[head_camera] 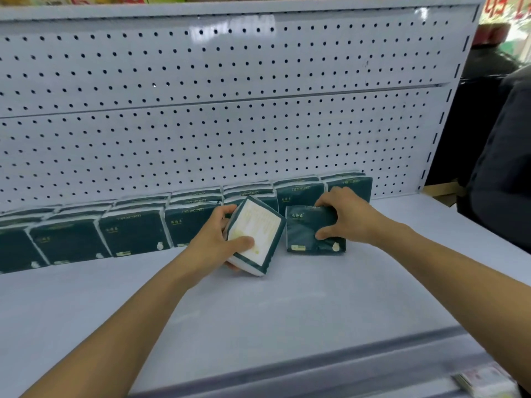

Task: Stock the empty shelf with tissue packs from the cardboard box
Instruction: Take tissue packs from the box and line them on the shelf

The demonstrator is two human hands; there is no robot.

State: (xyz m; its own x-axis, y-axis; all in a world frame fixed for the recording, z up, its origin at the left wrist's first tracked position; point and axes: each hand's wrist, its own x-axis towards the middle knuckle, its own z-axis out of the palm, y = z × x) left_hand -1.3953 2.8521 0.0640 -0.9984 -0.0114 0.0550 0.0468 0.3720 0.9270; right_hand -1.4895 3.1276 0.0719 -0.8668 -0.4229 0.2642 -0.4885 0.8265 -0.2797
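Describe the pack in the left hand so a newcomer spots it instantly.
Start at the white shelf under the pegboard, with its back row of dark green tissue packs. Just ahead of it, the left hand grips a tilted pack, the only one showing a white face.

head cam | looks forward and down; close above shelf (258, 311); faces pegboard back panel (230, 110)

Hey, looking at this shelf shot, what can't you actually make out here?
- Cardboard box: not in the head view at all.
- Back row of packs: left end cut off by the frame edge; the packs behind both hands are partly hidden.
- Print on the left hand's pack: too blurred to read.
- Right hand's pack: top edge covered by fingers.
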